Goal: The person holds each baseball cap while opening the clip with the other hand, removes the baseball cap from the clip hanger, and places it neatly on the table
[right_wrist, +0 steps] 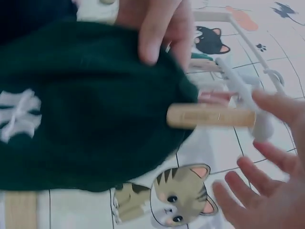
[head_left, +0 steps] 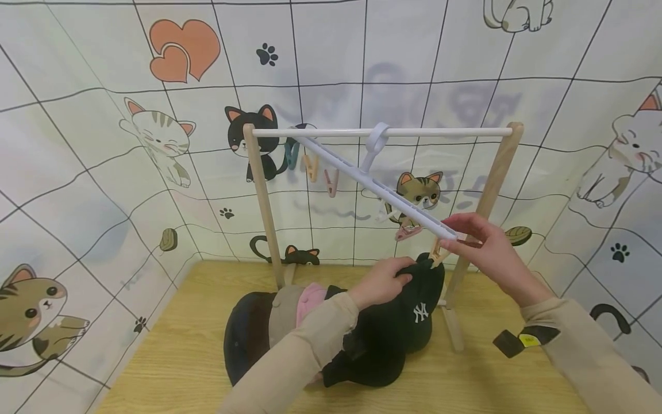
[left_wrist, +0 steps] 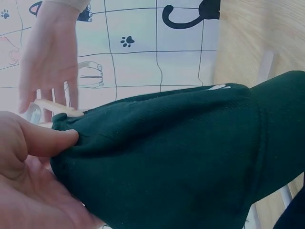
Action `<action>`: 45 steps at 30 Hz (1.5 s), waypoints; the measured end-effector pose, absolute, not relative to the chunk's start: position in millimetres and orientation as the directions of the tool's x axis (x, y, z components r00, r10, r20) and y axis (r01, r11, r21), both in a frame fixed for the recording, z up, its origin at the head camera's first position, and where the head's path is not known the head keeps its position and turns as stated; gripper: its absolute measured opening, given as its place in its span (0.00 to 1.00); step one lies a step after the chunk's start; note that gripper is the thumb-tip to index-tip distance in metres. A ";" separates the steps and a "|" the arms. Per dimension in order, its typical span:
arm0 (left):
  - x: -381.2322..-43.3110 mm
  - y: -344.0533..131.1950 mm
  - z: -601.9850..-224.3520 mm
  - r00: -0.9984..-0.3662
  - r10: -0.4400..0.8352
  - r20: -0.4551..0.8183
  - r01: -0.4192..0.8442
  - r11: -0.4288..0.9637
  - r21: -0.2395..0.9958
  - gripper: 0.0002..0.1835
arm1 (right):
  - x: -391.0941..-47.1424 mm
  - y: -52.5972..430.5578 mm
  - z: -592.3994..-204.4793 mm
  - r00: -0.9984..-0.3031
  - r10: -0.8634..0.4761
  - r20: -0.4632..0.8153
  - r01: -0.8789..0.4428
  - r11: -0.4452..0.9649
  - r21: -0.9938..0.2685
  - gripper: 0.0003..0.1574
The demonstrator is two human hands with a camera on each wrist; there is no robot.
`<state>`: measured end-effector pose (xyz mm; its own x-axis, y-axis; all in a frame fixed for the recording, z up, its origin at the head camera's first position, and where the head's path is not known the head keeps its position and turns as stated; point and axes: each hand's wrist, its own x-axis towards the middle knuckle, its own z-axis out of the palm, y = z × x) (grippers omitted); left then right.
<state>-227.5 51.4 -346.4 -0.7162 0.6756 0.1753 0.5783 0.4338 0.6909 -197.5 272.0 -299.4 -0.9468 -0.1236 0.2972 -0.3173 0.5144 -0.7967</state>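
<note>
A dark green cap (head_left: 421,290) with a white letter logo hangs tilted from a beige clip (right_wrist: 212,116) at the lower right end of a white clip hanger (head_left: 357,174). My left hand (head_left: 380,283) pinches the cap's edge near that clip, thumb on the fabric in the left wrist view. Around the hanger's low end is my right hand (head_left: 483,247); in the right wrist view its fingers (right_wrist: 252,179) are spread and apart from the clip. The clip's jaws grip the cap's edge. The hanger slants down to the right from its hook on the rod.
The white rod (head_left: 320,132) spans two wooden posts (head_left: 493,178). Teal, yellow and pink clips (head_left: 331,182) dangle from the hanger's upper left part. Several caps, including a navy and brown one (head_left: 253,330), a pink one (head_left: 309,300) and a black one (head_left: 374,362), lie on the wooden table (head_left: 170,351).
</note>
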 end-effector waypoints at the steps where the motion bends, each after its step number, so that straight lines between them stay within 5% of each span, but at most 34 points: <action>1: -227.2 49.7 -346.3 -0.712 0.678 0.180 0.581 0.425 0.694 0.14 | -196.5 272.3 -299.7 -0.936 -0.167 0.311 -0.350 0.554 -0.756 0.36; 5: -224.3 43.3 -344.2 -0.690 0.696 0.198 0.597 0.393 0.699 0.13 | -192.2 274.5 -303.9 -0.870 -0.337 0.361 -0.493 0.628 -0.602 0.48; 8: -221.8 39.3 -342.4 -0.680 0.703 0.206 0.606 0.383 0.697 0.13 | -188.5 275.2 -308.0 -0.829 -0.397 0.393 -0.557 0.639 -0.530 0.43; 17: -216.0 33.1 -338.8 -0.685 0.701 0.197 0.589 0.374 0.716 0.15 | -179.8 273.0 -305.1 -0.815 -0.395 0.423 -0.577 0.617 -0.535 0.38; 35: -207.0 27.0 -336.2 -0.682 0.700 0.212 0.602 0.373 0.706 0.16 | -184.1 270.0 -296.1 -0.645 -0.556 0.524 -0.756 0.563 -0.333 0.33; 45: -203.4 26.8 -335.5 -0.697 0.692 0.185 0.569 0.378 0.730 0.16 | -186.5 270.5 -295.8 -0.645 -0.567 0.512 -0.760 0.548 -0.350 0.34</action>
<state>-203.4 26.8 -335.5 -0.6972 0.6924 0.1854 0.5694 0.3779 0.7300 -186.5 270.5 -295.8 -0.6450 -0.5669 0.5124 -0.7597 0.5482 -0.3498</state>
